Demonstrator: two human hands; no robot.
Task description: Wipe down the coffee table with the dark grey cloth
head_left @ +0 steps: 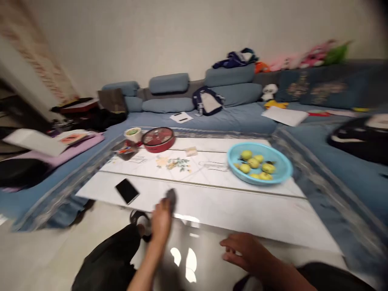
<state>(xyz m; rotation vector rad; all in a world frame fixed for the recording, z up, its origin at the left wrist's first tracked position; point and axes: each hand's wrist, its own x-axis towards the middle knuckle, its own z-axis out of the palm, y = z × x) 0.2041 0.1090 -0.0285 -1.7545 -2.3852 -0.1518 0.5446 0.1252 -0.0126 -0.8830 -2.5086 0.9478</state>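
Note:
My left hand point(161, 220) is closed around a small dark grey oval object point(171, 199), held at the near edge of the white table point(212, 206). Motion blur hides what kind of thing it is. My right hand point(244, 251) hovers in front of the table's near edge with its fingers loosely bent and apart, holding nothing. To the left of my left hand, a black-screened phone point(127, 190) lies flat on the table.
A blue basin point(260, 180) of yellow-green fruit point(253, 163) stands at the table's right. Farther back on the left are a round red box point(158, 139), a white cup point(133, 134) and a dark tray point(125, 150). A blue sofa point(236, 119) wraps around behind.

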